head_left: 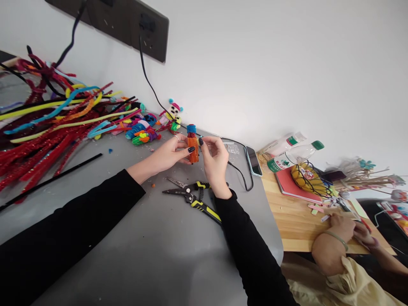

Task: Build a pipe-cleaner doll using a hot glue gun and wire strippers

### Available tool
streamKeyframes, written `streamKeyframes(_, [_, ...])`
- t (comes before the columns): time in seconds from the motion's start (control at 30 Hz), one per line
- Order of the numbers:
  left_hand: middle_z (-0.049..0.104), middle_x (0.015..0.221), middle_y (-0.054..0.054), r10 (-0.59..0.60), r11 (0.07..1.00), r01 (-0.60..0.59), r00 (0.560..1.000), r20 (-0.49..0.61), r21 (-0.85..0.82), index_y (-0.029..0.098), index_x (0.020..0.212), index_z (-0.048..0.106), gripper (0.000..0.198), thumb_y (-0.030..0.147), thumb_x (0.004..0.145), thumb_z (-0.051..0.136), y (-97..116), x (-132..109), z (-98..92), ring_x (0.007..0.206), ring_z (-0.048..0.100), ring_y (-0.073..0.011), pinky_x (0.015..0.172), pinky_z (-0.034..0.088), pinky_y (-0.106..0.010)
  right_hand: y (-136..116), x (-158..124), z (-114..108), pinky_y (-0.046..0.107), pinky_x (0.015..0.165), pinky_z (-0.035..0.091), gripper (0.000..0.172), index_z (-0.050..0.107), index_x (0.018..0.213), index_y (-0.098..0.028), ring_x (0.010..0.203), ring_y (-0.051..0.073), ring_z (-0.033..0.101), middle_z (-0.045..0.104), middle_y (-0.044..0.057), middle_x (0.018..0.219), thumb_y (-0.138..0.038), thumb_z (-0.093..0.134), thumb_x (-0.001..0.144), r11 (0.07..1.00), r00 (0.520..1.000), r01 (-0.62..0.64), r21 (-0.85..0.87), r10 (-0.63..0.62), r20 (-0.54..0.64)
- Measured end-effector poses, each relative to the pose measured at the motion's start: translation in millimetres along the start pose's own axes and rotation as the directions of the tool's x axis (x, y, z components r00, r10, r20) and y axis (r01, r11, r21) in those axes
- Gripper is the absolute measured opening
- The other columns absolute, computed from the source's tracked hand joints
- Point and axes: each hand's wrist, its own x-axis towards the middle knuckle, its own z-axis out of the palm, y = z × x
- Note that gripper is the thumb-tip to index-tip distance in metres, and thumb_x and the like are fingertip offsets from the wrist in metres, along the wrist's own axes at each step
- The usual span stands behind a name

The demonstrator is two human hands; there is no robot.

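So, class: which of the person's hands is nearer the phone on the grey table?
Right. The right hand is between the phone and the orange figure it pinches; the left hand holds the figure's other side, farther off.

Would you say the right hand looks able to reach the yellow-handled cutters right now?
Probably yes: the cutters lie uncovered just beneath the right hand, though it pinches the orange figure.

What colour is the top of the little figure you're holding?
Blue top on an orange figure; the head view shows it.
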Motion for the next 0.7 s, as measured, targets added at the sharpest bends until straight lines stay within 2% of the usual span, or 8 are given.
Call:
streamKeyframes(0.47, [0.075, 0.118, -0.009, 0.005, 1.000, -0.005, 1.000, 0.023, 0.002, 0.020, 0.112, 0.056, 0.035, 0.032, 0.089, 0.079, -0.6, -0.8, 1.0, 0.099, 0.076, -0.0218, 0.083, 0.068, -0.039, -2.8, -1.7, 1.4, 0.034, 0.081, 0.054, 0.007, 0.065, 0.094, -0.025, 0.083, 0.017, 0.064, 0.070, 0.002, 0.093, -0.029, 0.060, 0.095, 0.996, 0.998, 0.055, -0.065, -0.055, -0.008])
streamKeyframes(0.7, [0.075, 0.119, -0.010, 0.010, 1.000, -0.010, 0.999, 0.052, -0.006, 0.020, 0.113, 0.055, 0.035, 0.031, 0.090, 0.078, 1.7, -2.4, 2.0, 0.104, 0.075, -0.0228, 0.081, 0.068, -0.036, -2.5, -3.0, 3.3, 0.033, 0.079, 0.052, 0.006, 0.064, 0.093, -0.025, 0.083, 0.017, 0.063, 0.069, 0.002, 0.092, -0.025, 0.059, 0.096, 0.995, 0.996, 0.085, -0.053, -0.085, -0.011])
